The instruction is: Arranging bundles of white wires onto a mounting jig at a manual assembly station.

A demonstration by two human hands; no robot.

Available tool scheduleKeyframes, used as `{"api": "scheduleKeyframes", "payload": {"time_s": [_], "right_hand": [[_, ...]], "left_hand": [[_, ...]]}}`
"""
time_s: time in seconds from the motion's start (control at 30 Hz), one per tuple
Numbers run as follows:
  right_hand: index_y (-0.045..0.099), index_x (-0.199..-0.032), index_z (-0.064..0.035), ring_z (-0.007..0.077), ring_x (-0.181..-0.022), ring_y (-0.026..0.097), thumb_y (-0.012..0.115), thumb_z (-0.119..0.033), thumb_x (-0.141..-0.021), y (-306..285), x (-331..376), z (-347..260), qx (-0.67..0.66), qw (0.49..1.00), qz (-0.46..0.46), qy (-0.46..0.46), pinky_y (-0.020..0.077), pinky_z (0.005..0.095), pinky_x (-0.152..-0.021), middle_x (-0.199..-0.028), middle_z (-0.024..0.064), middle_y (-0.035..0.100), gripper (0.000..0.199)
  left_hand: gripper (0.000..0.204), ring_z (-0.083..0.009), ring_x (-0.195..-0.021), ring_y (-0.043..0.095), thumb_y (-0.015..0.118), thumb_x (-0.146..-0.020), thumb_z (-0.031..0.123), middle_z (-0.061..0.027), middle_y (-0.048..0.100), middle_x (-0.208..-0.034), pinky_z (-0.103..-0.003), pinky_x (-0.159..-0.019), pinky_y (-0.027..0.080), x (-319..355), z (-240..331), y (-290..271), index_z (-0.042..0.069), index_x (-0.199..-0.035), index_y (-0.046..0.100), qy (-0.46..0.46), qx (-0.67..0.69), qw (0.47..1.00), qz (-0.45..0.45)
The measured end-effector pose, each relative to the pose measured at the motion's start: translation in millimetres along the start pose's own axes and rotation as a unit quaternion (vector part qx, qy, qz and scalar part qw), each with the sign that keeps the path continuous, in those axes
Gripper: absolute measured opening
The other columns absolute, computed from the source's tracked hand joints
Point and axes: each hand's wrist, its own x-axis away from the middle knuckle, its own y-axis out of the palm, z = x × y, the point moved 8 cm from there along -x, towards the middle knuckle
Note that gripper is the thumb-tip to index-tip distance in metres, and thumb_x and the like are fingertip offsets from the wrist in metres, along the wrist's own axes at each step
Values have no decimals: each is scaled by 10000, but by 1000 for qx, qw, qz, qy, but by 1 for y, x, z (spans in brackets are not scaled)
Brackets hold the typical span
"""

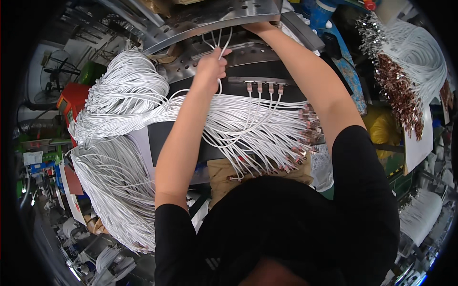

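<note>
- Left hand (211, 66): raised over the bench with the fingers curled shut around a few thin white cables (220, 42); these rise in loops from the fist toward the perforated, curved metal plate (210, 16) above it.
- Right hand (257, 26): reaches up to the lower edge of the same metal plate; the fingers are hidden by the plate, so how far the hand is open, and whether it holds anything, cannot be told.
- Row of four copper-coloured plug connectors (264, 87): seated side by side in the front edge of a black flat housing (260, 93), just right of the left wrist; a white cable hangs down from each.
- Large bundle of white cables (119, 124): draped across the bench beneath the left forearm, its connector ends fanned out to the right below the right arm.
- Second bundle of white cables with metallic ends (405, 62): lies at upper right, well apart from both hands.
- Red box-shaped object (71, 102): at the left, beside the large bundle.
</note>
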Motion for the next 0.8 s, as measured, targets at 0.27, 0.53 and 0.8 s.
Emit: {"api": "scheduleKeyframes", "payload": {"time_s": [0.27,0.53,0.8], "right_hand": [[630,-994,-60,188,-832,605,611,-154,-939,-11,2,72,-162,987,0,-10,504,347,-687,-953,86,653,110],[684,-1127,-83,355,-1012,603,704,-358,-888,-81,98,-91,83,988,-128,28,492,446,-866,-1079,154,655,365],[688,-1123,-67,320,-1001,558,680,-264,-923,-145,176,-112,178,938,-296,-11,449,403,-887,-946,135,579,280]], "left_hand": [[347,-120,-688,547,455,-1010,267,-26,613,-756,-266,-634,440,126,175,-39,6,-1018,683,404,-235,865,180],[535,-202,-649,635,515,-1007,464,-113,694,-731,-345,-658,482,192,165,-255,-19,-909,721,237,-499,665,502],[184,-306,-941,626,724,-849,135,-86,653,-950,-383,-816,508,181,-12,87,72,-1012,670,489,-533,690,-28]]}}
